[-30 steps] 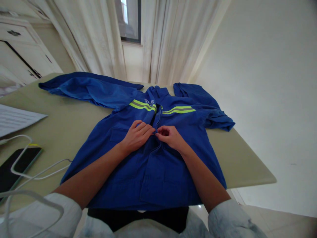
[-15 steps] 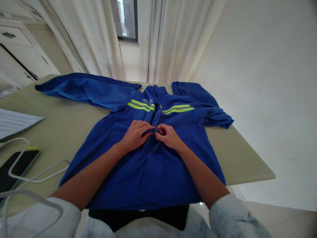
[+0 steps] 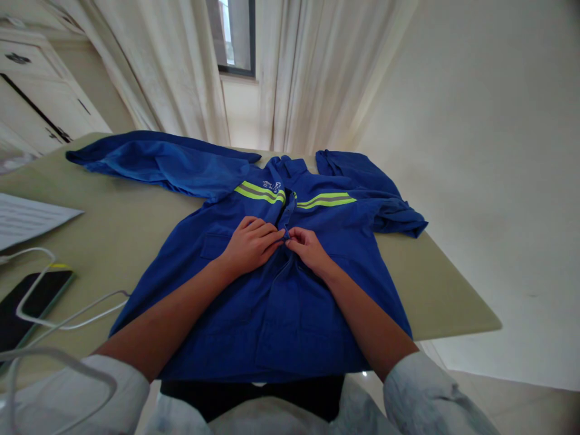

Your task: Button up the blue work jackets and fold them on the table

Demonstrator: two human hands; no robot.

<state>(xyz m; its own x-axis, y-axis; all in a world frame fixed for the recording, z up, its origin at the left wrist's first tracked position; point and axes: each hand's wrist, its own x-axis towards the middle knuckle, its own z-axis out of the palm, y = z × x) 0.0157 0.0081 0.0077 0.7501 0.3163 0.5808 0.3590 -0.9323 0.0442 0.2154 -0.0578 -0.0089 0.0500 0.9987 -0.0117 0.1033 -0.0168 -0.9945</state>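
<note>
A blue work jacket (image 3: 281,302) with yellow-green reflective stripes lies front-up on the beige table (image 3: 127,235), sleeves spread left and right. My left hand (image 3: 251,243) rests on the jacket's chest, fingers curled and pinching the left edge of the front placket. My right hand (image 3: 307,248) pinches the opposite edge of the placket, fingertips meeting those of the left hand at the jacket's centre line. Below the hands the front is closed; above them it gapes slightly toward the collar.
A black phone (image 3: 31,302) with a white cable (image 3: 67,317) lies at the table's left. A sheet of paper (image 3: 27,219) sits further back left. Curtains and a window stand behind the table; a white cabinet is at far left. The table's right edge drops to the floor.
Both hands have shifted slightly up the placket and their fingertips have drawn closer together. The jacket itself has stayed in place.
</note>
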